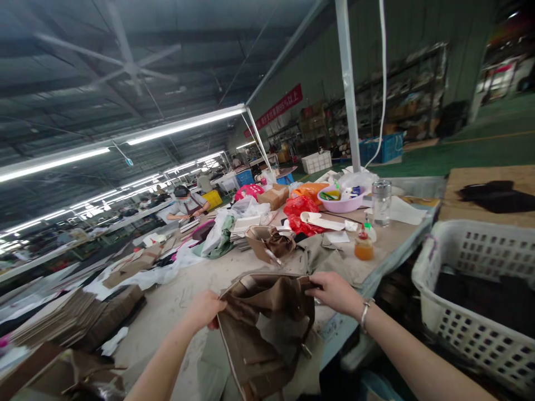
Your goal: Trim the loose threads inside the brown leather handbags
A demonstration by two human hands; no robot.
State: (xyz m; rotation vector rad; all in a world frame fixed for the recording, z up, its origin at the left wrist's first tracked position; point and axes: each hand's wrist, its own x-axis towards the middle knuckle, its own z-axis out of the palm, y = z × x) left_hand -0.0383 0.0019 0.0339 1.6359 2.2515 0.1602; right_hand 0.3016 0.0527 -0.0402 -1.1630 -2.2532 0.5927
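A long, pale, cluttered counter [159,301] fills most of my view, and a white perforated plastic basket [424,278] of dark material stands just off its right side. Flat brown panels lie in stacks [62,320] on the left.

Over the near right edge of the counter is a brown, soft-sided, bag-shaped fabric piece [263,356] with a pale line along its edge. It looks already joined into a pouch; its mouth is still open and unfastened, and I cannot tell which inner seams are finished or left to do. The mouth faces up and away from the person, its rim stretched left to right. The long axis seems to run from that rim back towards the person's body, the lower end leaning a little right, though the bottom is cut off from sight.

The hands are well apart, both closed on the rim: the left hand [208,310] pinches the left corner, the right hand [334,289] the right.

Farther back sits a round lilac plastic basin [341,206]; nearer are a clear, lidded glass jar [382,203] and a small bottle of orange liquid [363,248]. Smallest is a shiny, metal-looking fitting [306,351] hanging at the piece's right side.
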